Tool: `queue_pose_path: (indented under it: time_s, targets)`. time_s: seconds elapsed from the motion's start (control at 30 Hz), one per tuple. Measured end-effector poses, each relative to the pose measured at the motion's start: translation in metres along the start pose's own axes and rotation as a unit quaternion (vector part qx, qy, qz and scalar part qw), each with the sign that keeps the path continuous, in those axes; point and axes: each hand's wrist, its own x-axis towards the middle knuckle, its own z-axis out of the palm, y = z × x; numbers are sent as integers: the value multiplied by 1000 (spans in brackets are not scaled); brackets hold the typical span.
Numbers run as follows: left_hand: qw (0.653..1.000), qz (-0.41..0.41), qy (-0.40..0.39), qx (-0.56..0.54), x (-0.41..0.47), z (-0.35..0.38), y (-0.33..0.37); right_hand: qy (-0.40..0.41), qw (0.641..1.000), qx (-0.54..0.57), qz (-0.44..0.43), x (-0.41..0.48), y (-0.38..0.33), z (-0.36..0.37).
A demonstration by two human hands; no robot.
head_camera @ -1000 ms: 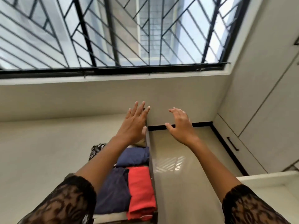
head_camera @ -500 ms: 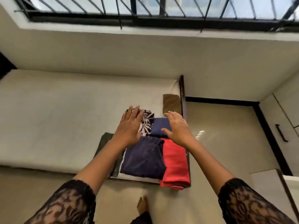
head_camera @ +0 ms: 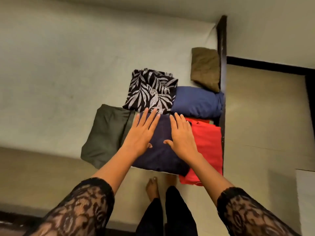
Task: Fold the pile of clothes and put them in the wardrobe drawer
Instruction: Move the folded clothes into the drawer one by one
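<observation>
A: Hands status?

B: Both flat, fingers straight, nothing gripped. My left hand (head_camera: 141, 133) is palm-down over the left side of the navy folded garment (head_camera: 162, 155), fingertips reaching its far edge. My right hand (head_camera: 182, 135) is in the same pose over the right side. The thumbs point at each other, near but apart.

A: Contact?

B: Looks like they rest on the fabric. I can't tell whether they press or just hover.

A: Where are the clothes?

B: All folded, clustered at the near right corner of the bed (head_camera: 68, 65). The navy one is at the front edge. The red garment (head_camera: 208, 147) touches its right side, overhangs the front edge a bit and lies against the dark bed frame (head_camera: 221, 65). The olive-green garment (head_camera: 107, 135) is on the left, partly under my left wrist. Behind the navy one are the leaf-print garment (head_camera: 150, 91) and, just right of it, the blue garment (head_camera: 196, 103) — those two touch. The brown garment (head_camera: 205, 68) sits farther back, along the frame.

A: Anything else in view?

B: Black lace sleeves (head_camera: 81, 205) on both forearms, and one bare foot (head_camera: 152, 188) on the tiled floor (head_camera: 264, 125) below the bed edge.
</observation>
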Motion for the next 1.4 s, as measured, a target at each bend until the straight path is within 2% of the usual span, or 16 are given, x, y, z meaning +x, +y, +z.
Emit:
queue_pose_path:
  time_s: [0.23, 0.33, 0.47, 0.73, 0.83, 0.93, 1.07, 1.13, 1.2, 1.27, 1.4]
  targets:
    - [999, -20, -50, -1, 75, 77, -13, -28, 999, -26, -11, 69, 33, 75]
    - [998, -19, -67, 10, 103, 96, -18, -73, 993, -76, -52, 94, 54, 91]
    - [993, -36, -116, -1, 119, 124, -19, -134, 986, -72, -72, 112, 69, 105]
    - [995, -59, -82, -26, 120, 128, -16, -157, 982, -102, -20, 125, 52, 107]
    - [997, -36, -61, -16, 128, 121, -26, -96, 984, -152, -7, 120, 46, 110]
    - [998, 46, -26, -43, 137, 120, -36, -19, 985, -170, -28, 99, 44, 118]
    - [984, 118, -44, -126, 133, 114, -40, 163, 971, -165, -64, 65, 46, 133]
    - [981, 132, -72, -125, 129, 103, -40, 216, 963, -145, -69, 53, 45, 134]
    - [985, 137, -85, -64, 124, 93, -36, 218, 964, -131, -81, 44, 42, 134]
    - [989, 137, -51, -24, 113, 88, -27, 197, 970, -108, -93, 37, 39, 129]
    - [991, 132, 20, 9, 78, 80, -11, 103, 983, -112, -103, 25, 38, 110]
